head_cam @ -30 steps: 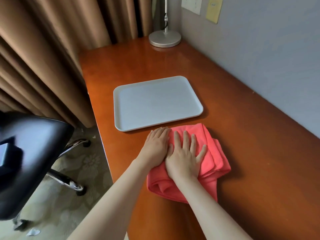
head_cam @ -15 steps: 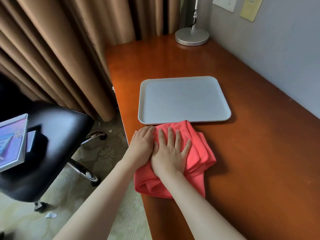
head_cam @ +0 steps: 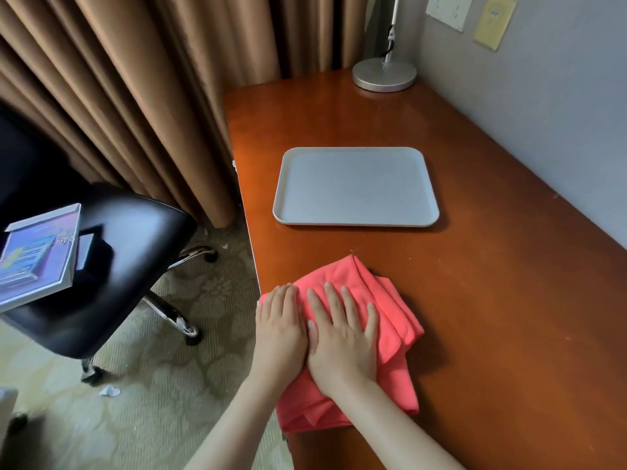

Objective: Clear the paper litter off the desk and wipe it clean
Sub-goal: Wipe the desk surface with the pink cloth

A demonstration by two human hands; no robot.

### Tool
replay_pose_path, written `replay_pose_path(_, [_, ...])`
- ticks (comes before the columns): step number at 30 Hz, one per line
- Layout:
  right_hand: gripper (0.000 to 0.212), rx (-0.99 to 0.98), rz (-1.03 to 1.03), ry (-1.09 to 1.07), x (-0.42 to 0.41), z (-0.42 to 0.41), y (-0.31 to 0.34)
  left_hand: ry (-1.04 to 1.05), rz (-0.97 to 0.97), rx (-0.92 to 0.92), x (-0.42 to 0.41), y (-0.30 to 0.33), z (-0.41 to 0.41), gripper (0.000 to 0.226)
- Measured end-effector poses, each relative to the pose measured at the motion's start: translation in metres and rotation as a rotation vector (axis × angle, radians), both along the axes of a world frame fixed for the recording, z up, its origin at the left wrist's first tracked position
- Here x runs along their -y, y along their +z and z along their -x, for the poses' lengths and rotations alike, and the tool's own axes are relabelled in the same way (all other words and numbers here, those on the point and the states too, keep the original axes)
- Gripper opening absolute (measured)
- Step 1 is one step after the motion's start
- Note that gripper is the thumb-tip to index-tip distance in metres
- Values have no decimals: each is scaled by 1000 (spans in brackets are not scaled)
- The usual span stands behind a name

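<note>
Bench [head_cam: 492, 232] of glossy reddish wood runs along a grey wall [head_cam: 543, 113], carrying a grey tray [head_cam: 355, 188] and a lamp base [head_cam: 384, 74], with brown curtains [head_cam: 135, 96], patterned carpet [head_cam: 152, 385], a paper scrap [head_cam: 109, 391] and a black chair [head_cam: 112, 266] to its left. Left hand [head_cam: 280, 329] and right hand [head_cam: 342, 337] press flat, fingers [head_cam: 330, 296] straight, on the folded pink cloth [head_cam: 390, 317] at the bench's near left edge. Since half a second ago cloth and hands have slid back from the tray; no writing is legible.

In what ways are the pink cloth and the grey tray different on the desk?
The pink cloth is soft and crumpled in folds; the grey tray is rigid and flat. Both hands, left hand and right hand, press flat on the cloth, while nothing touches the tray. The cloth overhangs the desk edge; the tray lies fully on it.
</note>
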State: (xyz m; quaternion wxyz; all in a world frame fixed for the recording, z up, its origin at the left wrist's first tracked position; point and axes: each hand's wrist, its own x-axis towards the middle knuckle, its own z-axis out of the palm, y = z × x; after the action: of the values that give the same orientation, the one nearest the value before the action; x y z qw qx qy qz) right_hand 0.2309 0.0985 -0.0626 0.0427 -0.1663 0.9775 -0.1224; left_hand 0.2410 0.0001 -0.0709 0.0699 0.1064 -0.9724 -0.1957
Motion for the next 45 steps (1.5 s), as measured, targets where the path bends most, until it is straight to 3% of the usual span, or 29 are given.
replay_pose_path(4, [49, 20, 9, 109, -30, -19, 13, 129, -25, 5, -33, -3, -34, 42])
replay_pose_path(8, [57, 122, 6, 380, -42, -7, 12, 334, -95, 35, -52, -3, -51, 60])
replay_pose_path(12, [49, 49, 84, 359, -23, 6, -2, 405, -184, 25, -34, -2, -33, 43])
replay_pose_path(23, [50, 51, 185, 222, 78, 90, -7, 240, -225, 36, 76, -1, 72, 42])
replay_pose_path(27, [50, 47, 240, 127, 85, 112, -10, 165, -153, 51, 88, -2, 107, 39])
replay_pose_path(33, [49, 30, 259, 14, 66, 131, -12, 92, -11, 3, 69, -1, 140, 36])
replay_pose_path(45, [51, -60, 99, -176, -47, 135, -13, -87, -31, -28, -41, -4, 160, 44])
